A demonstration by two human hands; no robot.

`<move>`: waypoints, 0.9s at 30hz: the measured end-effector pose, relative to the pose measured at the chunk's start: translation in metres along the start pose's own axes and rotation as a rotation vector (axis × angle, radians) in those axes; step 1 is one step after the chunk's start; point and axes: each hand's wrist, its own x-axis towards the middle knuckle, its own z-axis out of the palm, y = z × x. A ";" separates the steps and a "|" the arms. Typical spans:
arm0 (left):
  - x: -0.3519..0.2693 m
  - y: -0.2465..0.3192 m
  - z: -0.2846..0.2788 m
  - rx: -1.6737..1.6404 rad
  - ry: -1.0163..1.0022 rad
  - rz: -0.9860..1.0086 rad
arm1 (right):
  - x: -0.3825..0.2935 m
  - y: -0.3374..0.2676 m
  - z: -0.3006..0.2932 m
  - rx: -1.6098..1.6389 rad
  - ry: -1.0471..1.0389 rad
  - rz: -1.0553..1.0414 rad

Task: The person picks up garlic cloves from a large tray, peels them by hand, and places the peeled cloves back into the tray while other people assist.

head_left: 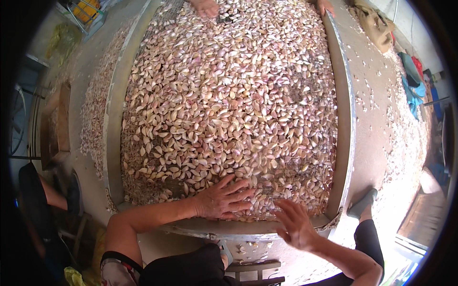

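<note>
A wide layer of garlic cloves (222,107) lies on the wire mesh of a framed sieve tray (341,107) in front of me. Near the front edge my left hand (226,198) rests on the cloves with its fingers spread. To its right, my right hand (295,225) is raised around the front rim of the frame, slightly blurred, fingers apart and nothing seen between them. Bare mesh shows in patches near the front right and the front left.
Another person's hand (205,7) touches the cloves at the far end, and their other hand (325,6) is at the frame's far right corner. Loose cloves and skins lie on the floor on both sides. A wooden box (64,125) stands left; a sack (374,26) lies back right.
</note>
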 end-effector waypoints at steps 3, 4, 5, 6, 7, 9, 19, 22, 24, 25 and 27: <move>-0.005 0.001 0.007 0.045 0.002 -0.020 | -0.055 -0.031 -0.013 0.076 -0.141 0.060; -0.004 0.001 0.006 0.061 0.000 -0.019 | -0.061 -0.042 -0.026 0.079 -0.192 0.078; -0.003 0.000 0.004 0.077 -0.002 -0.018 | -0.067 -0.053 -0.039 0.082 -0.242 0.096; -0.001 0.002 -0.005 0.132 -0.028 -0.016 | -0.074 -0.060 -0.049 0.097 -0.240 0.115; 0.000 -0.003 -0.008 0.211 0.014 -0.048 | -0.082 -0.065 -0.057 0.094 -0.216 0.157; 0.005 -0.019 -0.012 0.365 0.100 -0.106 | -0.101 -0.074 -0.073 0.088 -0.164 0.247; 0.003 -0.080 -0.141 0.709 0.262 -0.738 | -0.154 -0.074 -0.083 0.013 0.006 0.248; 0.055 -0.016 -0.099 0.370 0.127 -0.493 | -0.164 -0.073 -0.076 0.119 0.060 0.209; 0.086 0.028 -0.046 0.261 0.149 -0.113 | -0.166 -0.083 -0.087 0.127 0.052 0.240; 0.101 0.044 -0.026 0.208 0.011 -0.045 | -0.167 -0.085 -0.091 0.137 0.052 0.240; 0.123 0.056 0.013 0.159 -0.031 0.181 | -0.171 -0.084 -0.090 0.106 0.047 0.223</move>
